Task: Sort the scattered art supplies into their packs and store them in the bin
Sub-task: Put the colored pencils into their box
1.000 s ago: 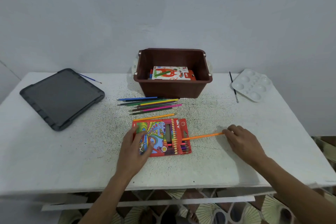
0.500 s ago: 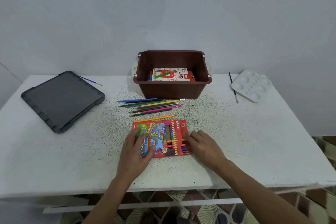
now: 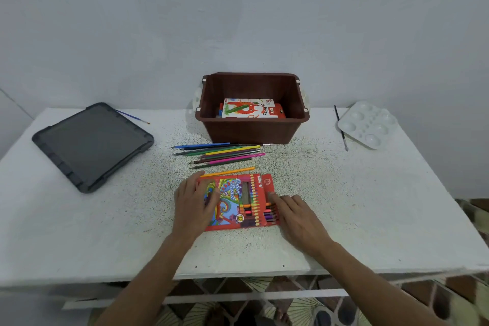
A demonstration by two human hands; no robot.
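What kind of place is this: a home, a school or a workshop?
Probably a home craft corner, though I cannot be sure: a plain white table against a bare wall, loose coloured pencils and a paint palette on it, patterned floor tiles beneath.

One head-worn wide-angle view looks forward and down at the table [image 3: 344, 219].

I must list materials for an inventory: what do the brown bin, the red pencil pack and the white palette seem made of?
Brown rectangular bin: probably moulded plastic, matte; thick rolled rim, uniform colour. Flat red pencil pack: printed cardboard, slightly glossy; thin folded flap. White palette with round wells: likely plastic, smooth with soft sheen; ceramic cannot be excluded.
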